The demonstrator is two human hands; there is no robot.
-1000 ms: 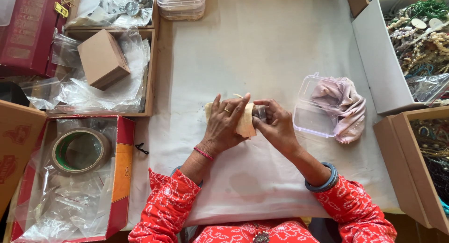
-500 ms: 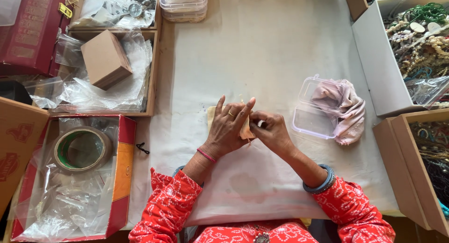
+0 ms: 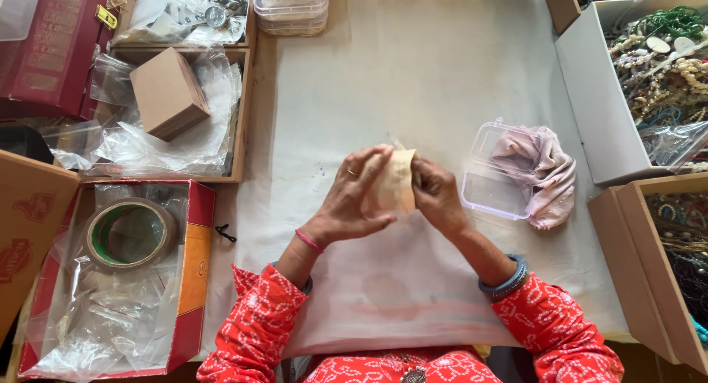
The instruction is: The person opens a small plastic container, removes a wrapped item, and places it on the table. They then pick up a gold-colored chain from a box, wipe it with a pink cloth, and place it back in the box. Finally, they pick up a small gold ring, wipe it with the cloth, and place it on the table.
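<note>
A small tan cloth pouch (image 3: 395, 182) is held upright above the white cloth-covered table (image 3: 413, 80). My left hand (image 3: 351, 198) wraps its left side, fingers curled over the front. My right hand (image 3: 436, 195) grips its right edge, fingers tucked behind the pouch. What the pouch holds is hidden. Both wrists carry bangles and the sleeves are red with a white print.
An open clear plastic box (image 3: 495, 178) with a pink cloth (image 3: 546, 169) lies just right of my hands. Boxes of beaded jewellery (image 3: 667, 58) stand at the right. At left are a tape roll (image 3: 127, 235) in a red box, a small cardboard box (image 3: 167, 92) and plastic bags.
The pouch was pressed flat on the table under my left hand. Now both hands have lifted it and turned it upright. The small item in my right fingers is no longer visible.
</note>
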